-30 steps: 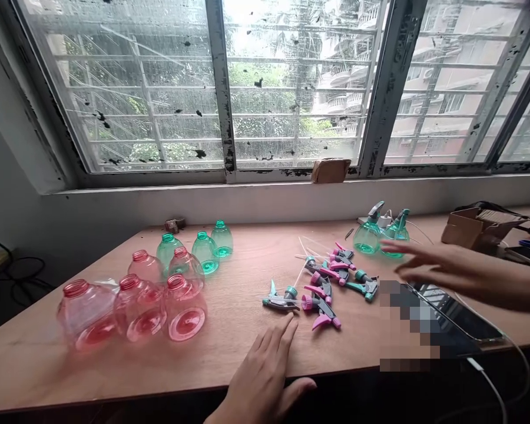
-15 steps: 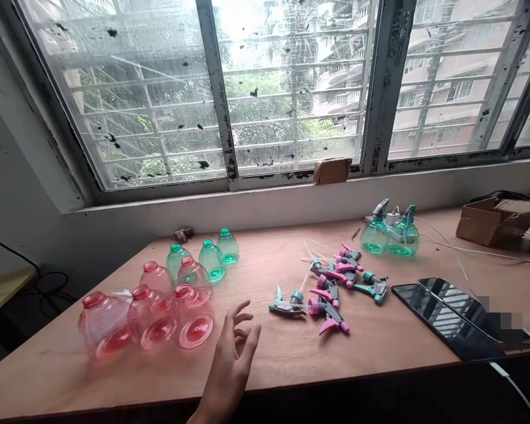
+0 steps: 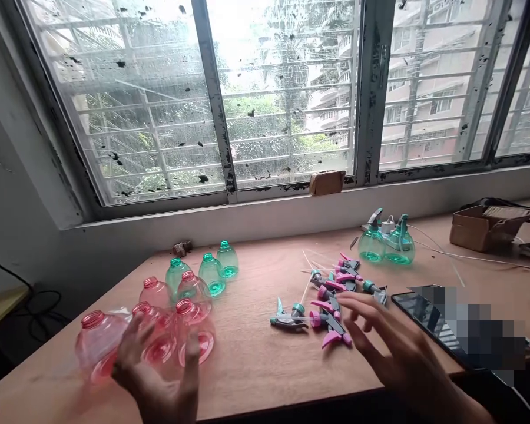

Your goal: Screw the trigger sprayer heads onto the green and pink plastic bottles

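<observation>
Pink bottles [image 3: 98, 341] are see-through, round-bellied, with threaded open necks, upright at lower left of the frame on the worktop [image 3: 256, 365]; count 5. Green bottles [image 3: 211, 274], same shape, open necks, sit just behind them: 3. Spray heads [image 3: 333, 324] have grey bodies, pink or teal triggers and collars, thin clear tubes on some; loose pile, center right. Teal: 3. Pink: at least 4, overlap hides the exact number. Fitted green bottles [image 3: 371, 246], heads on, upright at right behind the pile: 2. Left hand [image 3: 159, 391], lower left, in front of the pinks: fingers spread, thumb well apart; can't tell if it touches a bottle. Right hand [image 3: 395, 347], lower right by the pile: thumb and fingers apart, contact with a head unclear.
</observation>
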A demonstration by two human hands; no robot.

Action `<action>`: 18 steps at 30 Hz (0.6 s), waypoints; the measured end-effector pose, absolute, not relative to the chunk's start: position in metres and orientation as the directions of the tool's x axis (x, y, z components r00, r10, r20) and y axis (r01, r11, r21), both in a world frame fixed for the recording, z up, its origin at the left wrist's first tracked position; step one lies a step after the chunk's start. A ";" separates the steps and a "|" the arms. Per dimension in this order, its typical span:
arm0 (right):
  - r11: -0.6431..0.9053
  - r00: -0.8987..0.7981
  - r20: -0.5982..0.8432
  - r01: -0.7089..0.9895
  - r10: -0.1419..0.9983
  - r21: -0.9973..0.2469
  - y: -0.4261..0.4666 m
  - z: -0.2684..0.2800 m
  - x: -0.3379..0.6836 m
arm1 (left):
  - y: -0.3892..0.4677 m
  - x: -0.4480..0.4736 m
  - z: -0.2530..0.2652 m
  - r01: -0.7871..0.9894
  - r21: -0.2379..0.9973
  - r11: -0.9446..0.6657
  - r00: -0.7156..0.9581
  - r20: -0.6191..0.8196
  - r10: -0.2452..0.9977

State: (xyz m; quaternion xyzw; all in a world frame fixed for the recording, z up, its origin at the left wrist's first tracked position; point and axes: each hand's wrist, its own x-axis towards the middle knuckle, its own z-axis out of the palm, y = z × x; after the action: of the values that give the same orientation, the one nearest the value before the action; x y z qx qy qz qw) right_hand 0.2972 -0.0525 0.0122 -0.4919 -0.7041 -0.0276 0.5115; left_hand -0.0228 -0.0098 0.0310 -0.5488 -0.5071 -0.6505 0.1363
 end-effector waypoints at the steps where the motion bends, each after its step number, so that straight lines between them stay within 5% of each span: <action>1: 0.479 -0.029 0.701 0.750 0.713 -0.456 -0.037 0.006 0.295 | -0.006 -0.029 0.034 0.738 0.538 -0.408 -0.372 0.828 0.419; 5: 0.339 -0.026 0.534 0.798 0.845 -0.498 0.004 -0.026 0.295 | 0.007 -0.040 0.022 0.723 0.617 -0.311 -0.311 0.693 0.651; 10: 0.393 -0.131 0.463 0.751 0.876 -0.531 0.005 -0.033 0.299 | 0.015 -0.027 -0.006 0.716 0.500 -0.487 -0.024 0.715 0.699; 18: 0.518 -0.379 0.352 0.612 0.856 -0.598 -0.005 -0.015 0.299 | 0.023 -0.010 -0.030 0.519 0.755 -0.401 0.150 0.381 0.912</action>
State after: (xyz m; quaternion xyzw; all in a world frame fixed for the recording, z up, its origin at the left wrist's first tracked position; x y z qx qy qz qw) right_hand 0.2993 -0.0054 -0.0151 -0.4535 -0.8088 0.1885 0.3236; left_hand -0.0104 0.0227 -0.0298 -0.7218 -0.4956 -0.4236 -0.2322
